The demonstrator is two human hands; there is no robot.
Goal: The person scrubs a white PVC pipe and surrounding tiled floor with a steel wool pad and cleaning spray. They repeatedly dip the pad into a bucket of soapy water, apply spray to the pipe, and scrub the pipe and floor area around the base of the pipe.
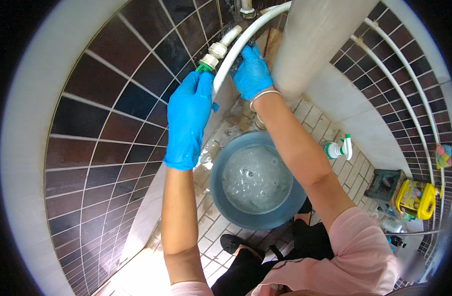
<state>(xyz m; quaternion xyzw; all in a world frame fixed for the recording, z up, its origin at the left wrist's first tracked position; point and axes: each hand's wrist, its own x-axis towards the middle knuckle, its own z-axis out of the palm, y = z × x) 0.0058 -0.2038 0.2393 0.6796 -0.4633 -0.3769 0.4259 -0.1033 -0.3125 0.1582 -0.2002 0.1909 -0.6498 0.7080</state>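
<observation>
My left hand (pixel 189 114), in a blue disposable glove, has its fingertips around the green handle (pixel 203 67) of a valve on a white plastic pipe fitting (pixel 213 55) by the tiled wall. Farther in, behind the curved white hose (pixel 244 39), my gloved right hand (pixel 252 72) reaches close to the wall corner. Its fingertips are partly hidden, and something dark beside them is too unclear to name. Water splashes near the pipe's open end. Below both arms stands a grey-blue plastic basin (pixel 233 218) with bubbly water (pixel 257 181) in it.
A thick pale vertical pipe (pixel 315 40) rises right of my right hand. On the brick-patterned floor (pixel 211 244) stands a spray bottle (pixel 337 148). Farther right are a dark plastic stool (pixel 385 185) and a yellow jug (pixel 416 199). White pipes (pixel 407 66) run along the right wall.
</observation>
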